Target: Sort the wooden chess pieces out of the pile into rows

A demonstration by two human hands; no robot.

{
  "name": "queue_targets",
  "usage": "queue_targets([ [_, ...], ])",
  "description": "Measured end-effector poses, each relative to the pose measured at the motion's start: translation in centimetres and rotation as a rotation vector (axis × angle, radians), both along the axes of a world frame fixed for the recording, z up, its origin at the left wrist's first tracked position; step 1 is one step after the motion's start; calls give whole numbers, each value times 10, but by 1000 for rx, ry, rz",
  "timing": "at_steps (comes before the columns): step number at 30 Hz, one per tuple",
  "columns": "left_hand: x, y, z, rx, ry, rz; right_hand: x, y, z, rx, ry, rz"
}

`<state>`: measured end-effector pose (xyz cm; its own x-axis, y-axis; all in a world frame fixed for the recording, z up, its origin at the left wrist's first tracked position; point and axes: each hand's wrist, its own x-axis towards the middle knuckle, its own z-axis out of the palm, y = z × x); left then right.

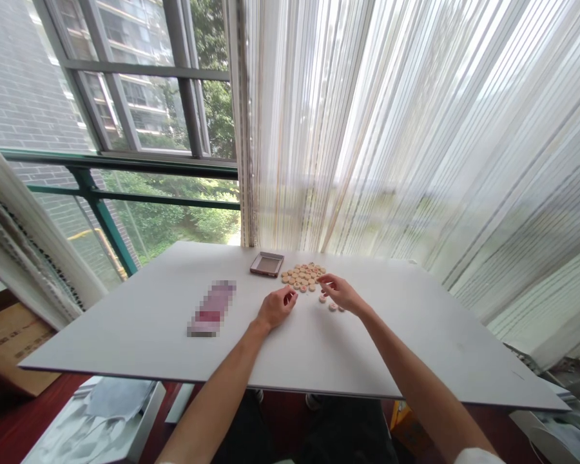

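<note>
Round wooden xiangqi pieces (305,274), pale with markings on top, lie in a close cluster on the white table. My left hand (276,308) rests at the cluster's near left side, its fingers curled in; whatever they may hold is hidden. Over the right edge of the cluster hovers my right hand (341,293), thumb and fingertips apart, with no piece visible between them. A few separate pieces (332,307) sit just below that hand, one partly covered by it. Behind the cluster, to the left, is a shallow open box (267,265).
A blurred-out pinkish oblong item (212,309) lies on the left of the white table (415,335). Sheer curtains (391,129) hang along the far edge, beside a window. On the floor are a cardboard box (14,341) and a white box (101,419).
</note>
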<state>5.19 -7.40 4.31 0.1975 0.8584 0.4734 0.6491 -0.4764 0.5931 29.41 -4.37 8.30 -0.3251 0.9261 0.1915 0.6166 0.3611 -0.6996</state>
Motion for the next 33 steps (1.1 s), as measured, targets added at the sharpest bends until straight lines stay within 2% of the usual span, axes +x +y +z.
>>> queue_targets([
  [2, 2, -3, 3, 0, -4, 14, -17, -17, -3, -44, 253, 116],
  [4, 2, -4, 6, -6, -27, 16, -32, -29, -9, -67, 392, 164],
  [8, 2, -4, 7, -29, -92, -15, -54, -35, -28, -118, 590, 100],
  [12, 1, -2, 4, -45, -131, -52, -64, -37, -47, -168, 708, 88],
  [17, 0, 0, -2, -62, -108, -118, -66, -42, -53, -166, 703, 117],
  [24, -1, 2, -5, -110, -102, -155, -68, -48, -52, -46, 575, 90],
  [33, -2, 3, -6, -156, -147, -199, -70, -47, -61, 71, 500, 18],
])
